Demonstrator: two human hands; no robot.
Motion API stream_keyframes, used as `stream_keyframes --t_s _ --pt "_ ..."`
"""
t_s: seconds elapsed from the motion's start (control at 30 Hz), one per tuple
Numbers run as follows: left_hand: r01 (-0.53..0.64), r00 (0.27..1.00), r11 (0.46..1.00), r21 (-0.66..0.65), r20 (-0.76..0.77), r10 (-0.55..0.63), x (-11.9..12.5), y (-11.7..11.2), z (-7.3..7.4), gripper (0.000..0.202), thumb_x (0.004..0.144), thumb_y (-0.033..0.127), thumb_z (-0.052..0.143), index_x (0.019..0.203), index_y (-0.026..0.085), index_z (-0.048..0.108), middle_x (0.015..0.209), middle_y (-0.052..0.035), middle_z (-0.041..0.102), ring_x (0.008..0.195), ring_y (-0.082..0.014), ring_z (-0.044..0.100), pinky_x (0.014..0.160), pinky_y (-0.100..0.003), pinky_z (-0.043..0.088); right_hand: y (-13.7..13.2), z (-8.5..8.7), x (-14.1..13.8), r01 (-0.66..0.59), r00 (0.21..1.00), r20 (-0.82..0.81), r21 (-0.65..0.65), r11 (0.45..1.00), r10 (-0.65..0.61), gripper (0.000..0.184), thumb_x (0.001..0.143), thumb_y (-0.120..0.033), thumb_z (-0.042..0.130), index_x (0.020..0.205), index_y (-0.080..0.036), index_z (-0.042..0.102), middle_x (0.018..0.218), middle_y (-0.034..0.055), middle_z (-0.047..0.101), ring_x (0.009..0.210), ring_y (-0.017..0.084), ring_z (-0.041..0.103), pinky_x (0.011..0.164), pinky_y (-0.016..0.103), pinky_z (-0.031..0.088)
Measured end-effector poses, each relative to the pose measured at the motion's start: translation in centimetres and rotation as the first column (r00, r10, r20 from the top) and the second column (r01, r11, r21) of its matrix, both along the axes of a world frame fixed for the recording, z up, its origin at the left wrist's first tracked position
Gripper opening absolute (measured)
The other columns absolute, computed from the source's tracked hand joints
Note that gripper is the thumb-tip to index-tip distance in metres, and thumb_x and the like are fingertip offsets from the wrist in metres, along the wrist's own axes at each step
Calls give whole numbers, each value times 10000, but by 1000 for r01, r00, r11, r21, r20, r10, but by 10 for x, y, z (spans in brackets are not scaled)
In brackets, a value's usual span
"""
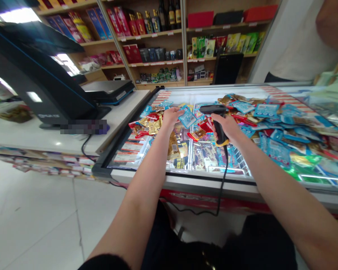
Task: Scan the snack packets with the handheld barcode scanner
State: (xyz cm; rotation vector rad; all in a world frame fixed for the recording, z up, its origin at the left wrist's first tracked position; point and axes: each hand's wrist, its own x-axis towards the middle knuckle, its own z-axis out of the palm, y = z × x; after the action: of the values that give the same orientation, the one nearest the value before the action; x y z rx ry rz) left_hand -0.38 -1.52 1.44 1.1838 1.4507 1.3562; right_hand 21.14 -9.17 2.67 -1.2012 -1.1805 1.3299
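My left hand (171, 117) pinches a small blue foil snack packet (187, 118) by its edge, above a heap of snack packets (157, 125). My right hand (227, 128) is wrapped around the grip of a black handheld barcode scanner (217, 122), whose head points left toward the blue packet. The scanner has a yellow base, and its black coiled cable (221, 187) hangs down over the front of the chest. Many blue, red and gold packets (273, 123) lie in the chest to the right of my hands.
A glass-topped display freezer (169, 176) holds the packets. A white counter (45, 137) on the left carries a dark checkout terminal (30, 71) and a scale (109, 92). Wooden shelves (154, 56) of boxes and bottles stand behind. A person in a white shirt (298, 45) stands at the right.
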Motion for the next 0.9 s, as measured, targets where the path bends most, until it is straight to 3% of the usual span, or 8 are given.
stream_keyframes --t_s 0.2,0.5,0.9 --pt "-88 996 992 95 -8 89 -21 7 -2 248 609 344 798 754 166 704 697 -10 686 676 -154 642 607 -249 494 -4 -1 -4 -88 996 25 55 995 87 225 850 -347 619 700 -197 544 481 7 572 342 140 500 305 255 401" --pt "-133 991 981 138 23 131 -25 13 -5 237 598 305 804 741 142 707 695 -16 690 664 -152 640 617 -254 520 -10 -5 -11 -201 976 109 91 975 191 285 848 -351 636 640 -193 523 479 27 569 332 132 495 302 251 395" --pt "-173 975 967 190 -106 195 -33 23 -12 216 635 328 775 759 158 728 672 -8 687 696 -168 655 651 -254 507 -13 -5 -10 -296 947 156 90 951 280 225 867 -357 616 740 -181 556 488 26 583 334 136 497 311 247 391"
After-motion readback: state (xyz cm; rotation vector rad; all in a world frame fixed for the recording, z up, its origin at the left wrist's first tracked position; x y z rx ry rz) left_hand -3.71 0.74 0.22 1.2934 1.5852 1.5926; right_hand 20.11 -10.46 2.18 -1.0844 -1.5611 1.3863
